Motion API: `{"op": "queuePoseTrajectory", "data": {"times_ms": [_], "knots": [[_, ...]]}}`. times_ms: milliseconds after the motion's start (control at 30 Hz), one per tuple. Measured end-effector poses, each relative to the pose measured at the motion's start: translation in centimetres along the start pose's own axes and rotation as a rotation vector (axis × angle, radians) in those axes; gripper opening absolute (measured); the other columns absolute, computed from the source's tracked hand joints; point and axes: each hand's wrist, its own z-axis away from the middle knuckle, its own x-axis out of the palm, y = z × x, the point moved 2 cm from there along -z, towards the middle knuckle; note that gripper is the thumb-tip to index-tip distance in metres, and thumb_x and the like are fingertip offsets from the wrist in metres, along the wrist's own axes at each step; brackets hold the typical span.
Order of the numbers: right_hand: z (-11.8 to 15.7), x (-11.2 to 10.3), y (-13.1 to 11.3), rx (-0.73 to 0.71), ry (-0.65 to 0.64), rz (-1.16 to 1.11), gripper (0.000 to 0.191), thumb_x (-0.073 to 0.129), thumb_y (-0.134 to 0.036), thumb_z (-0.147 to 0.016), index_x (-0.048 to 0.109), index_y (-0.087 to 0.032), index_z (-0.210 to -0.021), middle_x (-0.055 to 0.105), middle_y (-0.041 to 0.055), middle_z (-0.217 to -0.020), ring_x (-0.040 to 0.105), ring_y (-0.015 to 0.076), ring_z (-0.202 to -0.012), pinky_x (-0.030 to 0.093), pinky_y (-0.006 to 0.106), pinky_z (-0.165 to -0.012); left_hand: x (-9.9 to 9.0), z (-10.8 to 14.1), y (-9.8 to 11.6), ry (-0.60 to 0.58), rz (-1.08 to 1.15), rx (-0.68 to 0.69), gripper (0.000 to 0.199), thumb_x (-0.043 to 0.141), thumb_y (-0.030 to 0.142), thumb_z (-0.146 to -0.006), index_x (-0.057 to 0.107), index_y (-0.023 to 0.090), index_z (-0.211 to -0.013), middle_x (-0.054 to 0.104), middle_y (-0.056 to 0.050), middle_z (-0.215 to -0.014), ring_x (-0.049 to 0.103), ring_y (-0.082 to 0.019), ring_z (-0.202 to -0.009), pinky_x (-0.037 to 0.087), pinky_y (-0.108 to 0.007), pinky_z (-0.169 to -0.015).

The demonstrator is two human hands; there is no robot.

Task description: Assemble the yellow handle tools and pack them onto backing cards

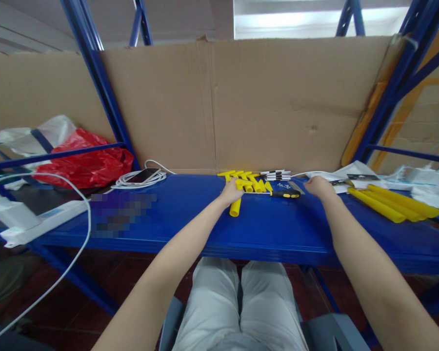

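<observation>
My left hand (pixel 231 191) is closed around a short yellow tube (pixel 235 207), whose open end points toward me. Right behind it, several short yellow pieces (pixel 255 183) lie side by side on the blue table (pixel 190 214). A black and yellow cutter (pixel 285 194) rests at the front of these pieces. My right hand (pixel 316 186) is closed at the right of the cutter, near a white plastic sheet; whatever its fingers hold, if anything, is hidden.
Long yellow tubes (pixel 395 204) and white plastic wrapping (pixel 433 187) lie at the right. Small white and black pieces (pixel 276 175) sit at the back. At the left are a coiled white cable (pixel 141 179), a red bag (pixel 84 158) and a power strip (pixel 54 222). Cardboard (pixel 212 107) stands behind.
</observation>
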Motion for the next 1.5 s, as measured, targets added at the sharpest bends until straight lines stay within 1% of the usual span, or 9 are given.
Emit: {"op": "queuePoseTrajectory", "data": {"times_ms": [133,300,400,567,667,833,1000,1167,1500], "knots": [[0.9,-0.2,-1.0,-0.008,0.055,-0.031,0.031,0.05,-0.023,-0.082,0.074,-0.013,-0.099,0.07,0.018,-0.104,0.064,0.0317,-0.102,0.049,0.035,-0.079,-0.6,0.8,1.1,-0.017,-0.11,0.005,0.072,0.061,0.008,-0.072,0.039,0.009,-0.14,0.045,-0.02,-0.139,0.049,-0.026,-0.126,0.041,-0.032,-0.101],[1.5,-0.7,-2.3,-0.007,0.173,-0.065,0.037,0.043,-0.024,-0.087,0.073,-0.009,-0.103,0.068,0.0227,-0.107,0.063,0.0351,-0.103,0.049,0.039,-0.08,-0.8,1.3,1.8,-0.041,-0.229,0.042,0.072,0.061,0.01,-0.074,0.036,0.006,-0.141,0.045,-0.022,-0.14,0.048,-0.026,-0.128,0.034,-0.032,-0.108],[0.7,-0.5,-3.3,-0.046,0.153,-0.073,0.037,0.043,-0.025,-0.087,0.072,-0.009,-0.103,0.068,0.0224,-0.107,0.062,0.0349,-0.106,0.048,0.038,-0.082,-0.7,1.4,1.8,-0.041,-0.241,0.057,0.072,0.062,0.011,-0.073,0.036,0.01,-0.141,0.045,-0.02,-0.14,0.048,-0.026,-0.127,0.034,-0.033,-0.107],[-1.7,-0.1,-5.5,-0.126,0.136,-0.06,0.039,0.048,-0.034,-0.087,0.067,-0.009,-0.11,0.065,0.021,-0.113,0.059,0.0325,-0.11,0.046,0.038,-0.087,-0.5,1.3,1.5,-0.036,-0.249,0.071,0.072,0.062,0.012,-0.073,0.037,0.008,-0.141,0.044,-0.021,-0.14,0.047,-0.026,-0.128,0.034,-0.03,-0.106],[-2.7,0.1,-6.9,-0.142,0.164,-0.03,0.047,0.048,-0.04,-0.088,0.062,-0.007,-0.119,0.06,0.0237,-0.12,0.054,0.0336,-0.117,0.044,0.043,-0.093,-0.5,1.2,1.5,-0.027,-0.256,0.087,0.07,0.061,0.013,-0.075,0.037,0.009,-0.141,0.046,-0.02,-0.139,0.045,-0.024,-0.129,0.034,-0.029,-0.106],[-4.2,0.8,-8.5,-0.044,0.046,-0.015,0.062,0.051,-0.047,-0.086,0.05,-0.006,-0.132,0.052,0.0259,-0.131,0.045,0.0362,-0.126,0.037,0.052,-0.1,-0.7,1.5,1.7,-0.034,-0.296,0.078,0.067,0.06,0.015,-0.077,0.037,0.007,-0.14,0.048,-0.021,-0.136,0.047,-0.026,-0.128,0.036,-0.03,-0.104],[-5.7,1.5,-8.9,-0.042,-0.044,0.007,0.054,0.046,-0.047,-0.088,0.053,-0.016,-0.132,0.049,0.0205,-0.138,0.041,0.0373,-0.13,0.03,0.061,-0.101,-1.0,1.8,2.1,-0.002,-0.334,0.075,0.066,0.059,0.015,-0.078,0.037,0.011,-0.14,0.049,-0.019,-0.135,0.048,-0.025,-0.127,0.037,-0.031,-0.104],[-6.5,2.4,-9.0,-0.032,-0.039,0.031,0.053,0.046,-0.05,-0.087,0.061,-0.013,-0.122,0.054,0.0226,-0.13,0.045,0.0391,-0.124,0.03,0.065,-0.097,-1.2,1.8,2.3,0.03,-0.352,0.069,0.065,0.056,0.015,-0.08,0.036,0.012,-0.141,0.046,-0.018,-0.138,0.047,-0.026,-0.128,0.037,-0.033,-0.105],[-6.3,3.3,-9.3,-0.007,-0.005,0.036,0.052,0.056,-0.047,-0.08,0.062,-0.009,-0.116,0.06,0.0246,-0.116,0.053,0.0375,-0.113,0.031,0.059,-0.093,-1.3,1.9,2.2,0.035,-0.356,0.075,0.067,0.056,0.015,-0.08,0.035,0.015,-0.143,0.046,-0.016,-0.138,0.046,-0.029,-0.128,0.034,-0.035,-0.108]]}}
